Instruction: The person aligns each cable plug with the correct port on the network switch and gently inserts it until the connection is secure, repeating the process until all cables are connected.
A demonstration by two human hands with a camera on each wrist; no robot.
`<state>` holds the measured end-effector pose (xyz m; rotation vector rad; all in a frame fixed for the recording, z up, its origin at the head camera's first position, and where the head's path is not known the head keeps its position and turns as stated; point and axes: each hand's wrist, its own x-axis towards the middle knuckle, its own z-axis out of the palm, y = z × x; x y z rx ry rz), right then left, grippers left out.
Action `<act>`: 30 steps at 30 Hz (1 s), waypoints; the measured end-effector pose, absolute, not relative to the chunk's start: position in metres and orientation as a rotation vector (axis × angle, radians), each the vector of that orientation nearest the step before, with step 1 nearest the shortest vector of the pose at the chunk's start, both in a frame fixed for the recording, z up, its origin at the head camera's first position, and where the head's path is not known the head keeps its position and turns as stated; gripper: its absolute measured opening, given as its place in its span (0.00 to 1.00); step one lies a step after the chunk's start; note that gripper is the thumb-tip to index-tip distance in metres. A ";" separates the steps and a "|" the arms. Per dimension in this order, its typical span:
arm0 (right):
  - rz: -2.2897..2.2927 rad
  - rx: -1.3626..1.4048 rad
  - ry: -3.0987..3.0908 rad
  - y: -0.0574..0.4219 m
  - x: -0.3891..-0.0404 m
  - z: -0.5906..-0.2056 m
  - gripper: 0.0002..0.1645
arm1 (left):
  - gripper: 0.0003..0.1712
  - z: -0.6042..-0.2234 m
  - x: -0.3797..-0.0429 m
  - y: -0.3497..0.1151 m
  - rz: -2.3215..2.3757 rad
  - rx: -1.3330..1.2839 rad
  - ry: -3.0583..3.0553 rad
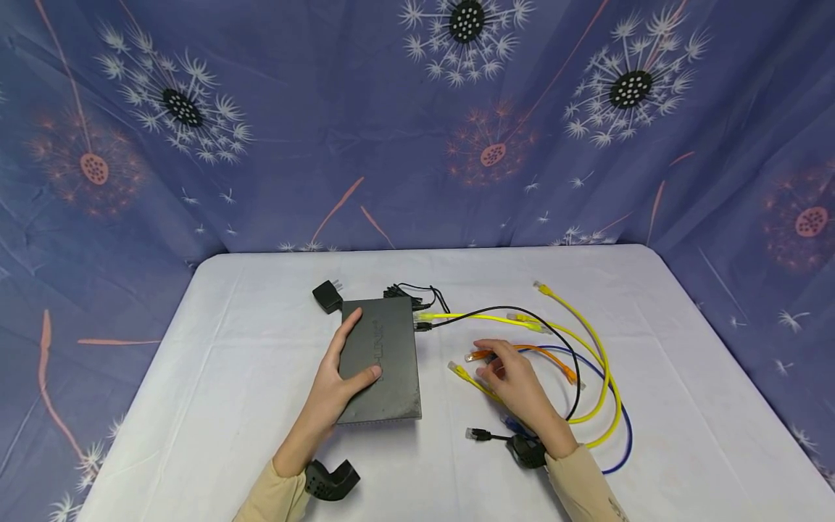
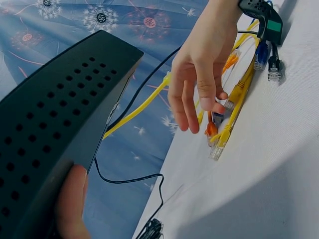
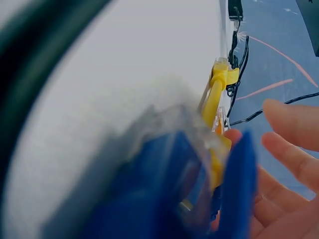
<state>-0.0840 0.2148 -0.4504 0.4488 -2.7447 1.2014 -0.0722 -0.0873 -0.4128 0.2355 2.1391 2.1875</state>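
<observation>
My left hand (image 1: 333, 388) grips a black network switch (image 1: 398, 362) by its left side, thumb on the lettered top. The left wrist view shows the perforated side of the switch (image 2: 60, 114), tilted. Yellow (image 1: 457, 316) and black (image 1: 450, 322) network cables run from its right side. My right hand (image 1: 518, 377) hovers over the loose cables, fingers relaxed and slightly bent, with nothing between them. Close to its fingertips lie an orange cable's plug (image 1: 479, 356) and a yellow cable's plug (image 1: 459, 368). A blue plug (image 3: 149, 189) looms close in the right wrist view.
A black power adapter (image 1: 327, 296) and a bundled thin black cord (image 1: 404, 291) lie behind the switch. Yellow, orange and blue (image 1: 629, 435) cables loop across the right side of the white table (image 1: 215, 362). A black plug (image 1: 478, 434) lies near the right wrist.
</observation>
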 end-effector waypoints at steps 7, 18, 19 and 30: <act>1.170 0.479 -2.800 0.213 -0.086 -0.452 0.27 | 0.47 -0.414 -0.072 -0.088 2.198 0.237 2.133; 1.167 0.454 -2.785 0.210 -0.085 -0.455 0.25 | 0.48 -0.414 -0.071 -0.088 2.213 0.218 2.107; 1.172 0.447 -2.787 0.209 -0.084 -0.454 0.24 | 0.48 -0.415 -0.071 -0.088 2.213 0.217 2.105; 1.153 0.373 -2.775 0.209 -0.084 -0.451 0.21 | 0.48 -0.415 -0.071 -0.088 2.215 0.228 2.107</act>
